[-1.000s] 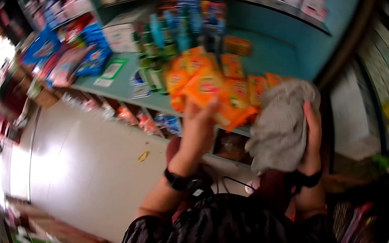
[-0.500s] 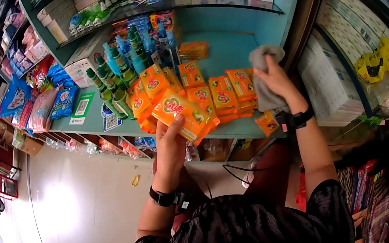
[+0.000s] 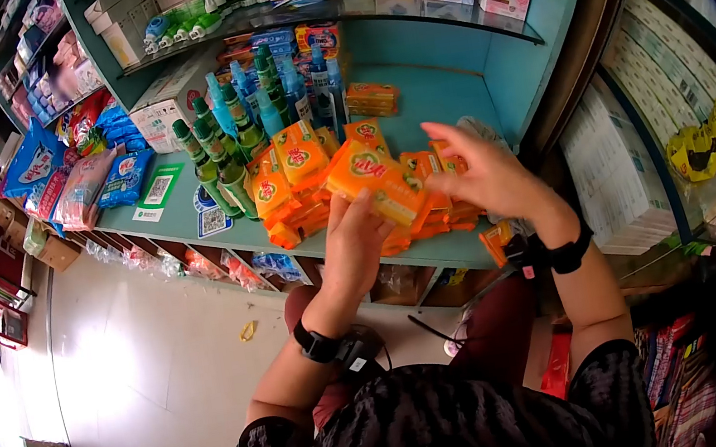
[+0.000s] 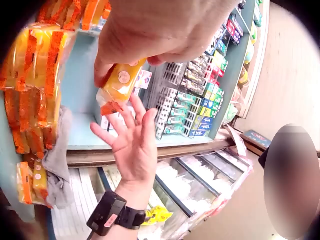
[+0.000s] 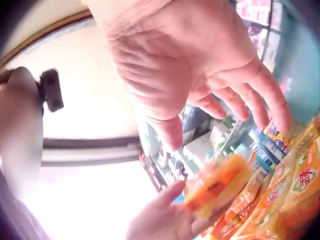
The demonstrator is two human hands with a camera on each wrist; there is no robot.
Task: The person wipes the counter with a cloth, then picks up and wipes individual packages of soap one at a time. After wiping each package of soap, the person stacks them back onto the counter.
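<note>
My left hand (image 3: 350,247) grips an orange soap pack (image 3: 370,178), thumb on top, above the shelf's front part. In the right wrist view the held pack (image 5: 220,185) looks yellow and orange in clear wrap. My right hand (image 3: 498,176) is spread beside the pack's right end, fingers apart, with nothing in it. Its open palm (image 4: 134,152) faces the pack in the left wrist view. Behind the hands, stacked orange soap packs (image 3: 303,158) line the shelf. A grey cloth (image 4: 61,162) lies crumpled beside the stacks, mostly hidden behind my right hand in the head view.
Green-capped bottles (image 3: 229,182) and blue bottles (image 3: 320,82) stand left of and behind the packs. One loose orange pack (image 3: 496,242) lies at the shelf's front right. Boxed soaps fill the glass shelf (image 3: 400,3) above. White boxes (image 3: 617,178) are stacked at right.
The right hand has let go of the grey cloth, left it at the right of the shelf, and moved left toward the held pack. The left hand still holds the pack, now slightly farther right.
</note>
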